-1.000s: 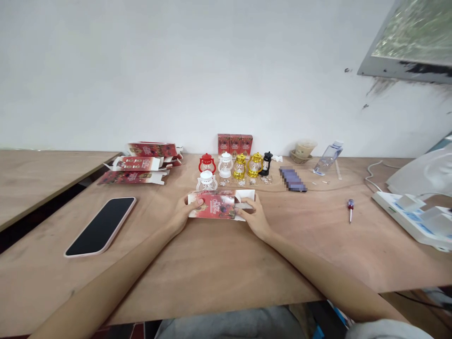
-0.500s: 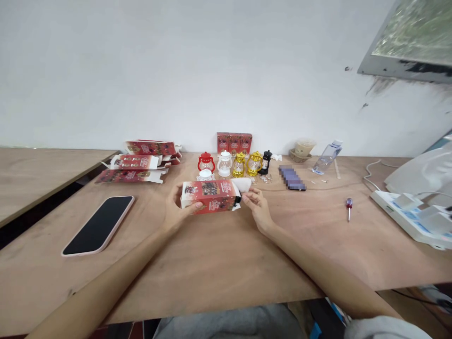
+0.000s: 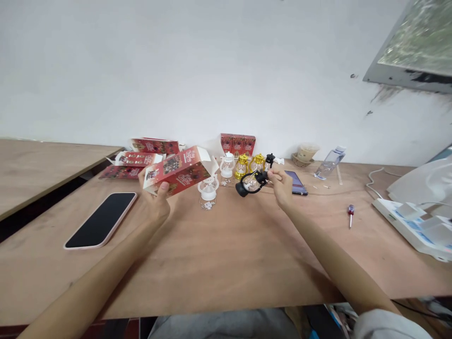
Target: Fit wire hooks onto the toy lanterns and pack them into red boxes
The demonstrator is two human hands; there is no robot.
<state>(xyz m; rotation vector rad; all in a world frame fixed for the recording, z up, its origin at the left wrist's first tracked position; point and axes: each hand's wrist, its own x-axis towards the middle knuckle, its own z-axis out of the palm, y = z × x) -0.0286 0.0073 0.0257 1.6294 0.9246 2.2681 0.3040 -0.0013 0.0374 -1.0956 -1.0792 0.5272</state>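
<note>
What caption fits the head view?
Left hand lifts a red carton, open end up; right hand holds a black lantern beside it.

Red box (image 3: 178, 172) now lifted off the worktop (image 3: 226, 254) in left hand (image 3: 155, 200), open end tilted up; black lantern (image 3: 251, 182) newly picked up by right hand (image 3: 282, 186), beside the box.

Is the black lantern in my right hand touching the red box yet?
Apart. The head view shows bare table between the black lantern and the red box.
</note>
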